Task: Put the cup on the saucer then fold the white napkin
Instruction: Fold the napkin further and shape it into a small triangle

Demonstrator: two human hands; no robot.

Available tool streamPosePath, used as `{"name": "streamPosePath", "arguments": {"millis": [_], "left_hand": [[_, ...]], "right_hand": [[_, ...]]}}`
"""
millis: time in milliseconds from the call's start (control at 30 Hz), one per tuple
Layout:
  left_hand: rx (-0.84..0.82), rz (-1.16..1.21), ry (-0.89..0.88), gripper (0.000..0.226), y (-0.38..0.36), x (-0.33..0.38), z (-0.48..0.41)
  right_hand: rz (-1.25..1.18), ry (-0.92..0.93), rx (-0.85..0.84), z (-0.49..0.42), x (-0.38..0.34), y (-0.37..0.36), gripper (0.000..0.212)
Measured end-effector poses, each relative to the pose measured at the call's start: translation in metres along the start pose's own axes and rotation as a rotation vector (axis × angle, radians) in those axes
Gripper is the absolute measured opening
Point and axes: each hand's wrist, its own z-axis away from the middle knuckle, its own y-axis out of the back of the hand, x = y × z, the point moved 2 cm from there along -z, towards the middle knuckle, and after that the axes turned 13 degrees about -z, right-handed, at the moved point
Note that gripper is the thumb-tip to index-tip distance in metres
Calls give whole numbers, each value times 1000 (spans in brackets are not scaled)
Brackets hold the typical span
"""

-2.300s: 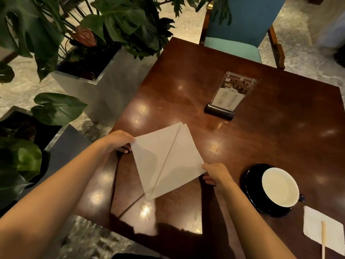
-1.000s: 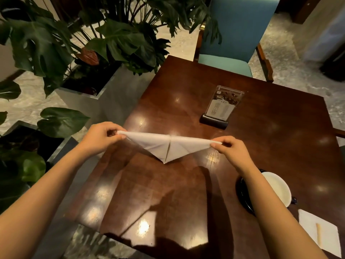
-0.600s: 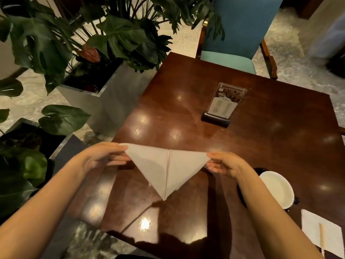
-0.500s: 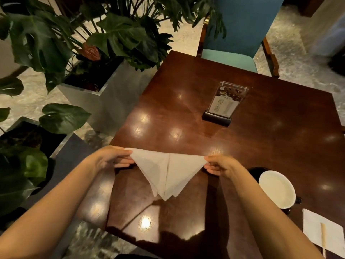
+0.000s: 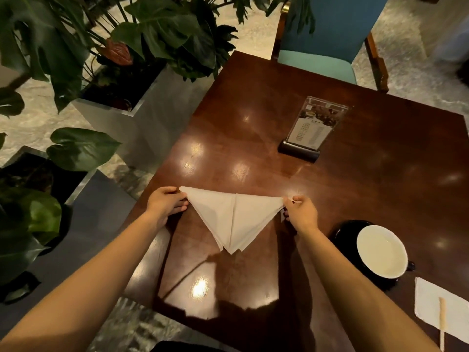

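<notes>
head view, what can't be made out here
- Menu stand print: too small to read.
- Saucer: mostly hidden under the cup.
- Second napkin: cut off by the right edge.
- Left hand fingertips: tucked under the napkin.

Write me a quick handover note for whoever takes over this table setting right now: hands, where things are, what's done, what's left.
Left hand pinches the left corner of the white napkin; right hand pinches the right corner.
The napkin is a triangle with its point toward the person, near the table's front edge.
Done: cup sits on the black saucer, at right.
Left: finish folding the napkin and let go.
</notes>
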Motion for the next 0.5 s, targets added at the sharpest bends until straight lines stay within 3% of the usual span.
{"name": "streamPosePath", "arguments": {"millis": [100,200,300,500], "left_hand": [[32,-1,-32,35,-14,-22,27],[-45,-57,-13,32,-35,-51,59],[-50,-67,5,30,-52,-66,82],[-24,-64,-24,34,-62,-70,92]], "right_hand": [[67,150,37,38,14,2,11],[355,486,-152,74,38,-13,10],[503,709,-257,98,60,-29,22],[534,827,-184,112,76,-39,30]]}}
